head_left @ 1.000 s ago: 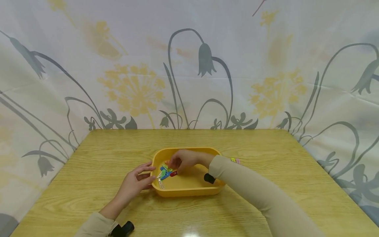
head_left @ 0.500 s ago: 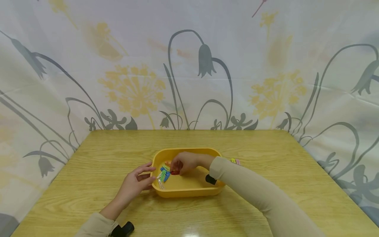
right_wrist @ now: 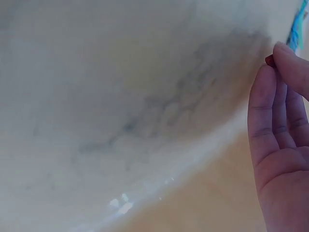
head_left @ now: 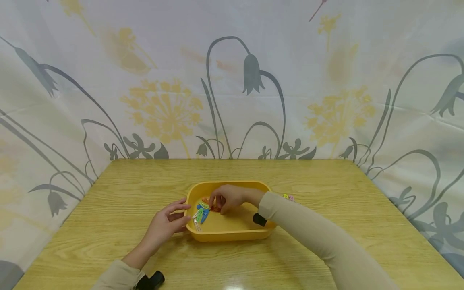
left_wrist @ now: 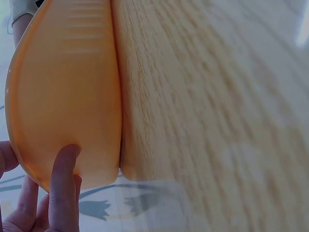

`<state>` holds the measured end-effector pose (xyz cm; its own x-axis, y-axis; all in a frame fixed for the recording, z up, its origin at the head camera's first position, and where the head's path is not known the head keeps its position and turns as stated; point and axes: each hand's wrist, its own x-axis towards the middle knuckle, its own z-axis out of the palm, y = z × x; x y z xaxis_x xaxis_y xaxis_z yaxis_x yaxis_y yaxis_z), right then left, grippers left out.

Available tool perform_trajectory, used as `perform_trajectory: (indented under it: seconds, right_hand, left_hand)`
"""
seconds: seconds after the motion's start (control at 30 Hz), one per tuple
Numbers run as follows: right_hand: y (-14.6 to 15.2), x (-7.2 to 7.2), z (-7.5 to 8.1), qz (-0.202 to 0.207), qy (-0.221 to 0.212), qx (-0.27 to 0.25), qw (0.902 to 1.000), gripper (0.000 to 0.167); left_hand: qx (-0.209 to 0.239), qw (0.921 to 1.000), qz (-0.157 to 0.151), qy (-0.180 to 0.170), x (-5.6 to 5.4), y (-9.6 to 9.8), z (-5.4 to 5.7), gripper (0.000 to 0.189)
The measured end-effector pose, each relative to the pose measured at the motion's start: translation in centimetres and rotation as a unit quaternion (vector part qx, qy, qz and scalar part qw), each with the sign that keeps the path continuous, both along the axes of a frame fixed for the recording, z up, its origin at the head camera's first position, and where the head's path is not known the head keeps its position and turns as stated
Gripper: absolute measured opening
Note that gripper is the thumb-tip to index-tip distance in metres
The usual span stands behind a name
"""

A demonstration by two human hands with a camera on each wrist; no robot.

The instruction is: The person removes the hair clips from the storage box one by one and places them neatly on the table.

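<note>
A yellow tray [head_left: 232,235] stands on the wooden table. My left hand [head_left: 164,221] lies along its left end, the fingers fairly straight and touching the rim. In the left wrist view one fingertip [left_wrist: 72,151] presses the tray's outer wall. Inside the tray, my right hand [head_left: 230,198] pinches a small red hair clip [head_left: 216,209]. Only the clip's dark red tip [right_wrist: 270,60] shows between thumb and index finger in the right wrist view; the fingers hide the rest. Just left of these fingers lie several hair clips, among them a blue clip [head_left: 205,215] and a green clip [head_left: 199,213].
Behind the right forearm, a yellow clip [head_left: 285,196] and a pink clip [head_left: 291,197] lie on the table, right of the tray. A white clip [head_left: 197,225] is in the tray's front left corner. A flower-printed cloth [head_left: 232,100] hangs at the table's back edge.
My right hand has drawn slightly right from the pile and now pinches the red clip, which has shifted a little. More of the blue clip shows. My left hand and the tray stay still.
</note>
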<state>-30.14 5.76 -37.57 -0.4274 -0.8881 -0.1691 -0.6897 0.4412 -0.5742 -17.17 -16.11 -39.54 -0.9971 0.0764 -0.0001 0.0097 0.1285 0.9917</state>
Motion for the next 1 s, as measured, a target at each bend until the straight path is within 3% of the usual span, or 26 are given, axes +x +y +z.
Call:
perform_trajectory:
  seconds: [0.4,1.0]
  right_hand:
    - [1.1,-0.3,2.4,-0.038,-0.031,-0.076,0.9959,0.030]
    - [4.7,0.0,6.9,-0.089,-0.044,-0.117,0.9882,0.031]
  left_hand:
    - [0.009,0.9999,0.004,-0.007,0.1,0.0,0.1,0.034]
    - [0.012,0.9999,-0.002,-0.009,0.1,0.0,0.1,0.036]
